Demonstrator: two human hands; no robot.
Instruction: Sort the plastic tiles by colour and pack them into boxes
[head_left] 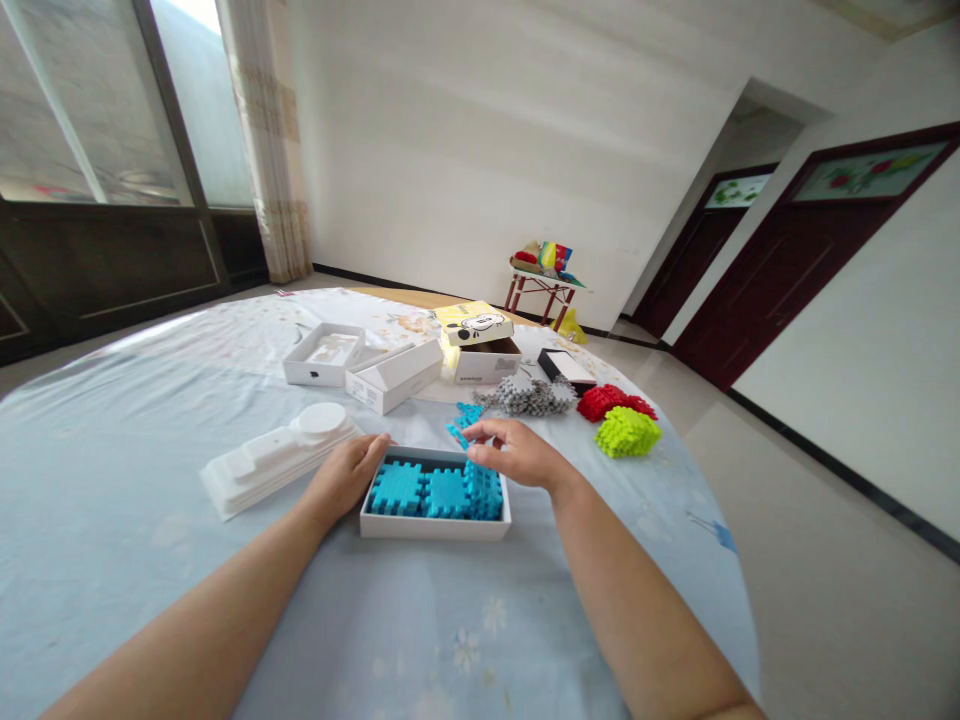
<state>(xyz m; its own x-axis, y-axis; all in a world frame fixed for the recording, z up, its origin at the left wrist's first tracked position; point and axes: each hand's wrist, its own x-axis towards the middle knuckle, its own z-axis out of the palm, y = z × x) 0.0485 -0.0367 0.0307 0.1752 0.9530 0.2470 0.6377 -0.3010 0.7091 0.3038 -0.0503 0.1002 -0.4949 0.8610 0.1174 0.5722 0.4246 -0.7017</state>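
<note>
A white box (435,527) in front of me holds several blue interlocking plastic tiles (396,488), set side by side. My left hand (349,475) grips the box at its left wall, its fingers partly hidden. Over the box's far right corner, my right hand (511,452) pinches a small blue tile (457,436) between thumb and fingers. Just beyond it, more loose blue tiles (470,413) lie on the cloth.
A patterned cloth covers the round table (150,560). Left lies a white plastic tray (277,455); behind are white boxes (397,375) and a yellow lid (476,323). Grey tiles (532,396), red tiles (611,401), green tiles (628,433) and a black box (566,370) sit right.
</note>
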